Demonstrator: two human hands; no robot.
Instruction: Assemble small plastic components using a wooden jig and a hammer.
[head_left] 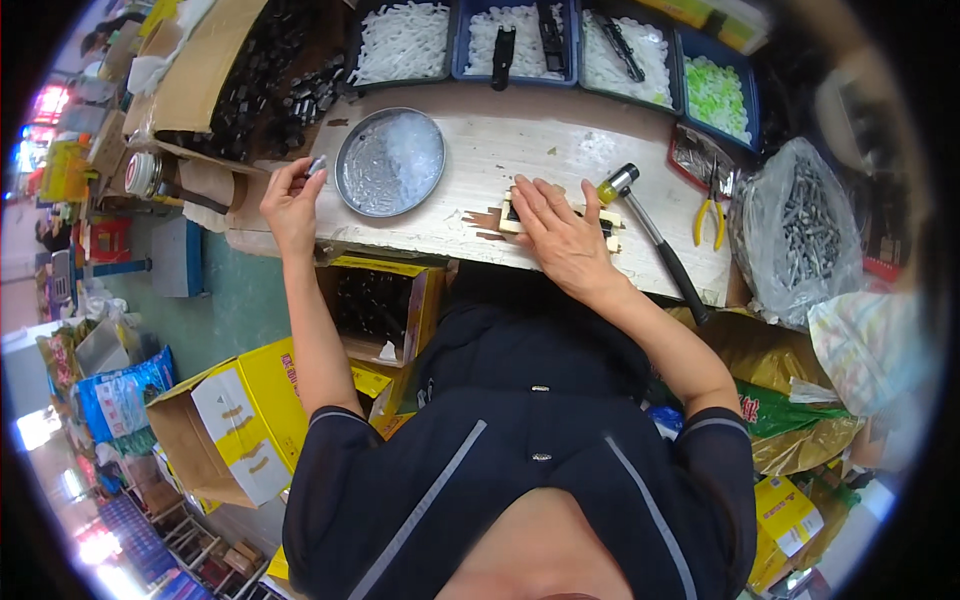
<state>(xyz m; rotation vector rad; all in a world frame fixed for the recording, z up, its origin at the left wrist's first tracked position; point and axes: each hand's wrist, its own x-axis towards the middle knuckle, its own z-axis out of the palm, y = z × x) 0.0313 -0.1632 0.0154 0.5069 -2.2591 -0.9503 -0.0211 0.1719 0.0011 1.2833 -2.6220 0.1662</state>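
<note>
Above the bench's left part, my left hand (293, 205) is closed in a pinch. Between thumb and fingertips it holds a small grey part (317, 164), too small to name. Just right of it sits a round metal dish (352, 178) with clear or whitish small pieces inside. My right hand (565, 235) lies flat with fingers stretched over a cream-coloured block (508, 224) at the bench's front edge, hiding most of it. Dark parts show in the block. Beside that hand lies a hammer (655, 232) with a yellow-and-metal head and a black grip.
Along the back stand several blue bins (452, 50) of white and green pieces, black parts lying on some. A cardboard box (190, 85) of black parts is at left. Yellow-handled pliers (710, 215) and a plastic bag of metal parts (800, 230) lie right. Below stands a yellow box (250, 400).
</note>
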